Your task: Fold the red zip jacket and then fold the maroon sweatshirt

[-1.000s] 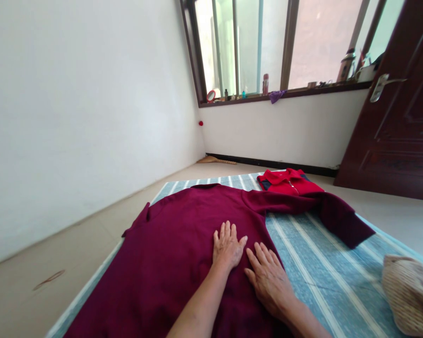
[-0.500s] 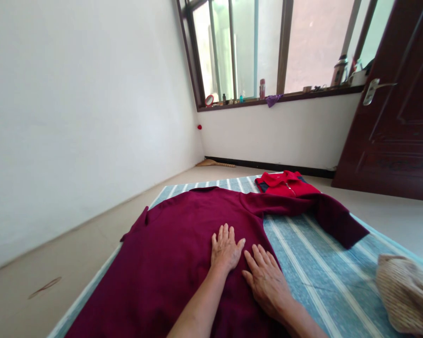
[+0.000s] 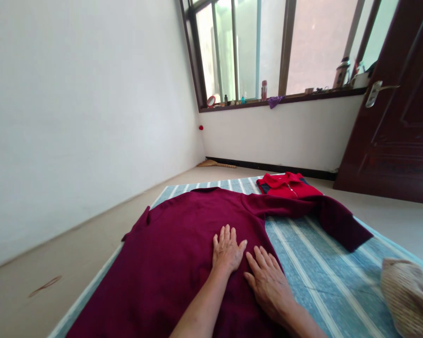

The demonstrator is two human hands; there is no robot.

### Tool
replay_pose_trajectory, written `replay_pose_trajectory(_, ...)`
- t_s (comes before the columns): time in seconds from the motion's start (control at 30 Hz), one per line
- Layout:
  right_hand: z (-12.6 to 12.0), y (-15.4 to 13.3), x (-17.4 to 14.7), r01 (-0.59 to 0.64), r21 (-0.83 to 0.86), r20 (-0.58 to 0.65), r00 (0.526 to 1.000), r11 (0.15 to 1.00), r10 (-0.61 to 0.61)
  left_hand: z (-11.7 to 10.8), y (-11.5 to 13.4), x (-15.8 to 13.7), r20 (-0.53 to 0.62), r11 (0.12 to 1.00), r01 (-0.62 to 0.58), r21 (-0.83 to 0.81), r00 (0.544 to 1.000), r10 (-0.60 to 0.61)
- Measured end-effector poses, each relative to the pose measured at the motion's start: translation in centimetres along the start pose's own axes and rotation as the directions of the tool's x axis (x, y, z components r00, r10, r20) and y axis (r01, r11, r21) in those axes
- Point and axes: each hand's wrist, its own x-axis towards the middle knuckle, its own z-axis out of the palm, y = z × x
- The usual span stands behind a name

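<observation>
A maroon long-sleeved garment [image 3: 169, 253] lies spread out over a blue-and-white striped mat [image 3: 296, 263]. Its collar end points away from me, and its right sleeve stretches out across the mat. My left hand [image 3: 228, 249] rests flat near the middle of the garment, fingers spread. Beside it, my right hand [image 3: 270, 279] lies flat close to the garment's right side edge, its fingers also apart. Neither hand grips the cloth. Past the right sleeve sits a folded red garment [image 3: 289, 185] with a zip and dark blue parts.
At the right edge is a bunched beige knitted cloth [image 3: 409, 295]. A broom [image 3: 215, 163] lies on the floor by the far wall. Bottles and a purple cloth [image 3: 275, 102] line the windowsill. A dark red door [image 3: 395, 141] stands at the right; a thin loop [image 3: 45, 286] lies on the floor.
The whole view has shifted slightly, moving the scene a little to the right. Both hands keep the same flat pose on the maroon garment.
</observation>
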Motion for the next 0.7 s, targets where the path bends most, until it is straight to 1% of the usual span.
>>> replay_pose_trajectory(0.5, -0.41, -0.23, -0.14, -0.024, -0.001, 0.033, 0.999, 1.0, 0.024, 0.35, -0.07, 0.0, -0.021, 1.0, -0.005, -0.029, 1.0, 0.004)
replay_pose_trajectory(0.7, -0.36, -0.19, -0.23, -0.016, -0.002, 0.007, 1.0, 1.0, 0.016, 0.25, -0.06, -0.01, -0.015, 1.0, -0.006, -0.026, 1.0, 0.006)
